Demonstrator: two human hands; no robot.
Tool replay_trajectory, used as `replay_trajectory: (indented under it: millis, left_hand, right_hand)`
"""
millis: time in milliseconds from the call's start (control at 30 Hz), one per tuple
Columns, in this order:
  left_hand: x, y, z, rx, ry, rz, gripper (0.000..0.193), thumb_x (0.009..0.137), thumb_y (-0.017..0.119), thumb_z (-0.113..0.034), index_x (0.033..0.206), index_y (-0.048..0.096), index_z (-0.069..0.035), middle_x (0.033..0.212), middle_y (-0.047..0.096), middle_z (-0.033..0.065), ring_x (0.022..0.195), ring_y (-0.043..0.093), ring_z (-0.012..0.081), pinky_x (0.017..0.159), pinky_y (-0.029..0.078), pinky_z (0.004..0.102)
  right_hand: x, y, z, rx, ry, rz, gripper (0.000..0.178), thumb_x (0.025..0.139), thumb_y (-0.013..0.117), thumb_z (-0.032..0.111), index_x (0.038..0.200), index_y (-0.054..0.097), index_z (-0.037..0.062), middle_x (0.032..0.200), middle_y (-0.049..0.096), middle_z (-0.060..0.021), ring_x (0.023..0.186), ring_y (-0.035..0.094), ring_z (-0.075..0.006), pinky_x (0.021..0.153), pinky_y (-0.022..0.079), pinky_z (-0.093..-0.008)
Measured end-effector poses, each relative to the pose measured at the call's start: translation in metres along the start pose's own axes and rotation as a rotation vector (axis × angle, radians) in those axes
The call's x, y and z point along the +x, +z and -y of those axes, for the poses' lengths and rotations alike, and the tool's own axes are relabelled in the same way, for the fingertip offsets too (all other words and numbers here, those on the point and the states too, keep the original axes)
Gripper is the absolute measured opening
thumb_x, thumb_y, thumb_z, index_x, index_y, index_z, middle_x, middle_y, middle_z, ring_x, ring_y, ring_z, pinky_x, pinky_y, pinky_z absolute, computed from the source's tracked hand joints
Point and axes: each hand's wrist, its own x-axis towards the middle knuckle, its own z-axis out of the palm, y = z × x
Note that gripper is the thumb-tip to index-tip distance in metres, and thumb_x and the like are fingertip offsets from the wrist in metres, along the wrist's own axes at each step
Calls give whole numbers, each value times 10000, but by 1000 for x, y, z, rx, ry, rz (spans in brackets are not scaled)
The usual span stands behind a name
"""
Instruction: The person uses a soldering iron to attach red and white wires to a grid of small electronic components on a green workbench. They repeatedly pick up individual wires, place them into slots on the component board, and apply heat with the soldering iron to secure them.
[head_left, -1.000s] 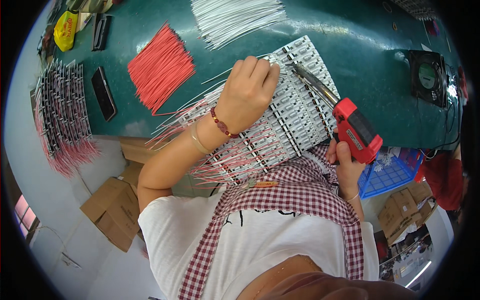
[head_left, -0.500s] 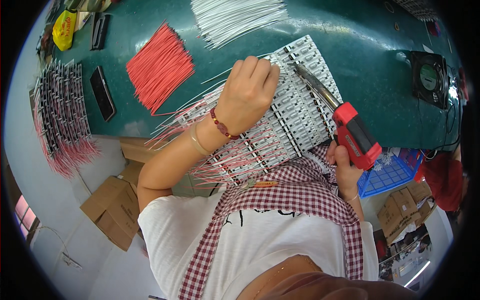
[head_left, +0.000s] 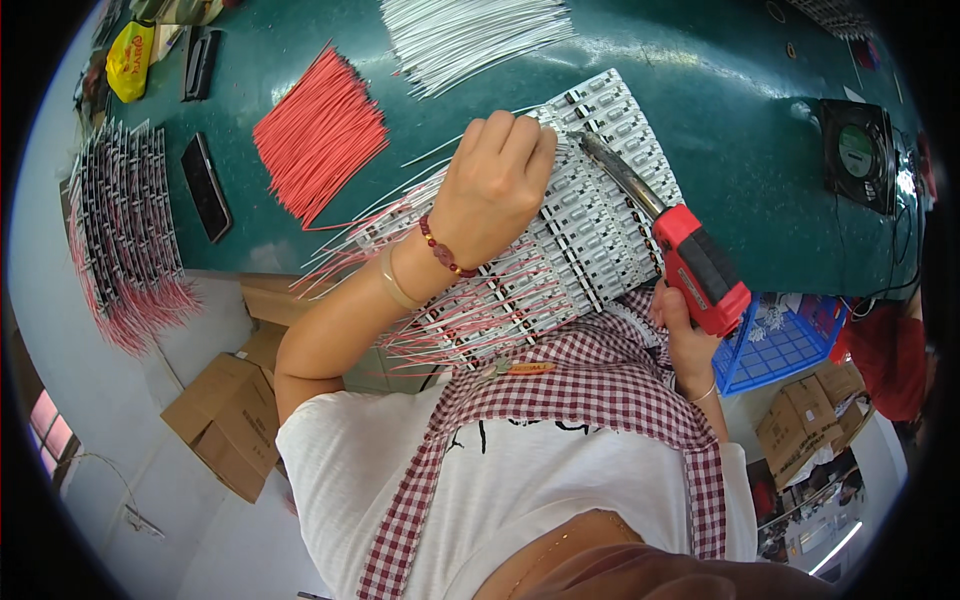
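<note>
My left hand point(head_left: 503, 170) is closed in a pinch over the circuit board panel point(head_left: 620, 130), with a white wire point(head_left: 428, 155) sticking out to its left. My fingertips are hidden under the hand. At the panel's right side, my right hand point(head_left: 688, 340) grips a red and black soldering gun point(head_left: 705, 270) by its handle. Its dark tip points to the left, at the boards just right of my left fingers. Red and white wires point(head_left: 490, 300) hang in rows from the near-left part of the panel, which lies between the table and my checked apron.
On the green table point(head_left: 730, 130) lie a red wire bundle point(head_left: 320, 135), a white wire bundle point(head_left: 470, 40) and a phone point(head_left: 206, 187). Wired boards point(head_left: 125, 220) sit at the left edge. A black fan point(head_left: 857, 155) stands right; a blue basket point(head_left: 775, 350) is below.
The soldering gun has moved slightly to the left, its tip now closer to my left fingers. My right hand has shifted with it; my left hand is nearly still.
</note>
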Motion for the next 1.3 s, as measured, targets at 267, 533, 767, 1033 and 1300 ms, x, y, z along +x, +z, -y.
replay_trajectory:
  millis: [267, 533, 767, 1033, 1300]
  left_hand:
    - [0, 0, -1, 14, 7, 1, 295, 739, 599, -29, 1024, 646, 28, 829, 495, 83, 762, 498, 235, 664, 413, 348]
    - [3, -4, 0, 97, 27, 49, 295, 735, 613, -36, 1023, 652, 13, 826, 496, 70, 761, 499, 225, 685, 407, 354]
    - [-3, -2, -2, 1, 97, -44, 313, 713, 589, -73, 994, 631, 60, 835, 512, 92, 778, 500, 229, 689, 409, 340]
    - [-5, 2, -8, -17, 86, 0, 302, 724, 584, -63, 992, 622, 73, 838, 506, 98, 784, 499, 234, 680, 411, 336]
    - [-2, 2, -11, -35, 41, -1, 319, 725, 608, -22, 1036, 660, 31, 803, 498, 75, 739, 501, 223, 664, 415, 336]
  right_hand:
    - [5, 10, 25, 218, 7, -78, 558, 920, 646, 390, 1223, 505, -57, 688, 547, -69, 543, 494, -124, 538, 447, -282]
    - [6, 5, 31, 209, 14, -80, 707, 906, 604, 537, 1243, 479, -71, 654, 535, -73, 512, 487, -126, 531, 456, -278]
    - [1, 5, 20, 277, 5, -42, 671, 914, 603, 521, 1244, 492, -53, 625, 518, -63, 507, 479, -116, 506, 435, -262]
    - [-4, 6, 14, 223, 5, -11, 485, 951, 610, 361, 1205, 526, -43, 669, 543, -69, 525, 477, -116, 498, 410, -268]
    - [-10, 6, -1, 51, -45, -40, 470, 948, 610, 363, 1190, 522, -29, 701, 555, -69, 550, 488, -112, 504, 404, -261]
